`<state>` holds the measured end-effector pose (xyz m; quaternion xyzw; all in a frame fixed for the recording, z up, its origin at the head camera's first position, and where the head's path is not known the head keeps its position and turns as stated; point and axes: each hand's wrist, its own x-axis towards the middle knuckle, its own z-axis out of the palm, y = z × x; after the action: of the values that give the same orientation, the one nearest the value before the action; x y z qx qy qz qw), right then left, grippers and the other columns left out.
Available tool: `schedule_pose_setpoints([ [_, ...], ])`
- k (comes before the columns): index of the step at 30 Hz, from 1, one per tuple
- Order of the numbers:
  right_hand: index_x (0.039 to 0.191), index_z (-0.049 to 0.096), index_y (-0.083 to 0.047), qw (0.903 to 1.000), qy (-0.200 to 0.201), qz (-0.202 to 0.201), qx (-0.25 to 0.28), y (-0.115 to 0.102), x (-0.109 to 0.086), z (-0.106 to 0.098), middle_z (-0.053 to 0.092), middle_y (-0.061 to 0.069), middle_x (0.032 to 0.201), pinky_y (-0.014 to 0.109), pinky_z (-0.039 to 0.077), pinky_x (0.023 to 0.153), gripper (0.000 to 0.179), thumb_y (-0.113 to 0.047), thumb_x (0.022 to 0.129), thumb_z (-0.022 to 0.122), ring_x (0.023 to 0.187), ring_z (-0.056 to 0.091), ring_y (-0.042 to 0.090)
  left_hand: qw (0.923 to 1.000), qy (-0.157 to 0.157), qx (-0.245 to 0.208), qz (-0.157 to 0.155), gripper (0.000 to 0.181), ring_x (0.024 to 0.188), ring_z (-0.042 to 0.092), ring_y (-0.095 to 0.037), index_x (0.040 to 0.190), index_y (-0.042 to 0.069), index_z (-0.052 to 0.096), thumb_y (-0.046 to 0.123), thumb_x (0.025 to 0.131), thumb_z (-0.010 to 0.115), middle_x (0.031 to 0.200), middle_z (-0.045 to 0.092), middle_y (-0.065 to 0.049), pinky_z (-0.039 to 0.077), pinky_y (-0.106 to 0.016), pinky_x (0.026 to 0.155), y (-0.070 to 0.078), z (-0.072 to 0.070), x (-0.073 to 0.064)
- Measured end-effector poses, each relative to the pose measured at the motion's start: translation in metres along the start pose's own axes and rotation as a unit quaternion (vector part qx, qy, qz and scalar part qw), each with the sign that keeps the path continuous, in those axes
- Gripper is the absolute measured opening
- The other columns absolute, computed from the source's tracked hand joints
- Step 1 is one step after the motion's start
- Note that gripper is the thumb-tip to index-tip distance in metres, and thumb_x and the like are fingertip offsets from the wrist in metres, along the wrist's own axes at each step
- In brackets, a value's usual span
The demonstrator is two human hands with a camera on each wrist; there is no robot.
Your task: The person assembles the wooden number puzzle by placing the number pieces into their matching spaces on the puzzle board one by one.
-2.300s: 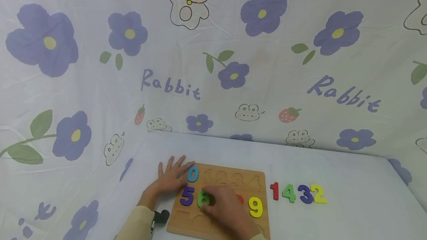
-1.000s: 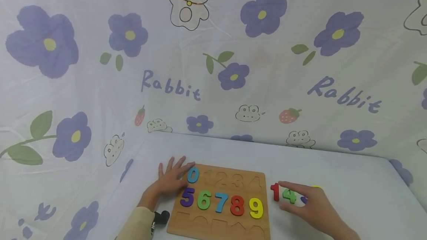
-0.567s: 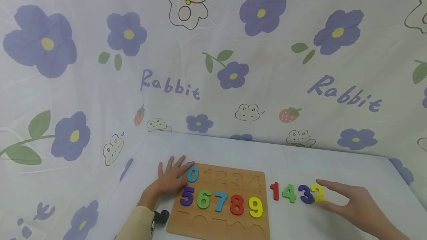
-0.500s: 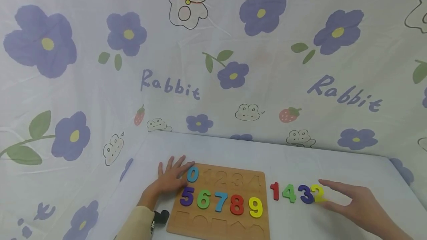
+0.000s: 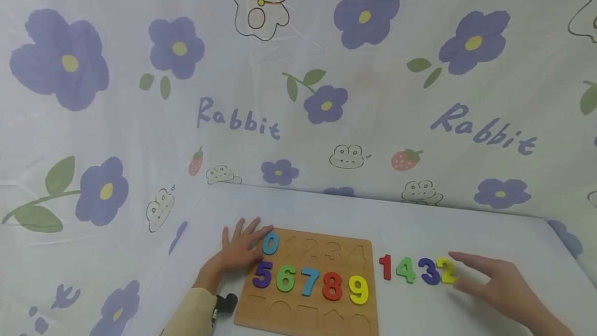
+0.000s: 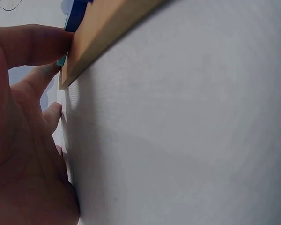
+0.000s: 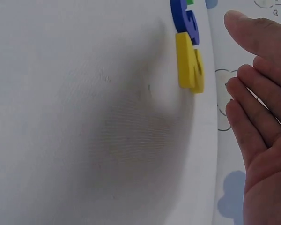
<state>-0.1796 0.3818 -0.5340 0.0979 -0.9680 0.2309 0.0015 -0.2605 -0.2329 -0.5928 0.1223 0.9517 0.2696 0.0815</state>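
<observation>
Two hands (image 5: 240, 250) (image 5: 506, 284), both released; chunky yellow 2 (image 7: 183, 63), beside indigo 3 (image 7: 179, 16); tan wooden board (image 5: 346, 255)

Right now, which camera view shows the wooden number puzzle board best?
The head view: it shows the wooden number puzzle board from above, recesses included, with only part of the near edge cut off. The left wrist view shows just a strip along its edge beside the left hand; the right wrist view shows none.
</observation>
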Motion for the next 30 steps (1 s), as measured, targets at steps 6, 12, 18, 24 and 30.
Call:
schedule_pose_setpoints([
  [6,0.146,0.071,-0.011,0.9987,-0.022,0.017,0.042,0.006,0.011,0.01,0.071,0.016,0.147,0.075,0.05,0.108,0.068,-0.04,0.087,0.092,0.142,0.058,0.055,1.0,-0.005,-0.004,-0.005,0.077,0.17,-0.009,-0.049,0.166,0.033,0.049,0.034,0.092,0.069,0.185,0.018,-0.008,-0.021,-0.077,0.126,0.0,0.0,-0.001],
  [12,0.147,0.069,-0.01,0.997,-0.038,0.038,0.055,0.011,0.017,0.018,0.07,0.016,0.15,0.072,0.049,0.113,0.069,-0.03,0.085,0.093,0.147,0.054,0.053,1.0,0.0,-0.008,-0.001,0.076,0.17,-0.007,-0.051,0.165,0.031,0.05,0.033,0.091,0.069,0.185,0.02,-0.01,-0.02,-0.079,0.125,0.002,0.0,-0.003],
  [18,0.146,0.07,-0.009,0.997,-0.033,0.048,0.051,0.012,0.014,0.021,0.07,0.017,0.149,0.072,0.048,0.113,0.069,-0.024,0.083,0.093,0.146,0.055,0.053,1.0,0.001,-0.005,-0.002,0.075,0.17,-0.007,-0.05,0.166,0.032,0.05,0.033,0.093,0.067,0.185,0.019,-0.009,-0.02,-0.079,0.125,0.003,-0.001,-0.004],
  [24,0.142,0.072,-0.006,0.9982,-0.012,0.053,0.027,0.014,0.007,0.022,0.072,0.02,0.145,0.074,0.048,0.111,0.062,-0.023,0.086,0.092,0.142,0.058,0.054,0.9998,0.004,-0.019,0.005,0.074,0.169,-0.005,-0.054,0.164,0.033,0.052,0.031,0.092,0.067,0.183,0.023,-0.014,-0.02,-0.081,0.124,0.009,-0.005,-0.007],
  [30,0.146,0.069,-0.006,0.9961,-0.014,0.085,0.017,0.017,-0.003,0.019,0.069,0.022,0.148,0.074,0.05,0.109,0.063,-0.029,0.091,0.088,0.142,0.056,0.056,1.0,0.004,-0.004,0.002,0.074,0.17,-0.006,-0.05,0.166,0.034,0.05,0.035,0.094,0.065,0.184,0.021,-0.01,-0.02,-0.079,0.125,0.004,-0.001,-0.003],
])
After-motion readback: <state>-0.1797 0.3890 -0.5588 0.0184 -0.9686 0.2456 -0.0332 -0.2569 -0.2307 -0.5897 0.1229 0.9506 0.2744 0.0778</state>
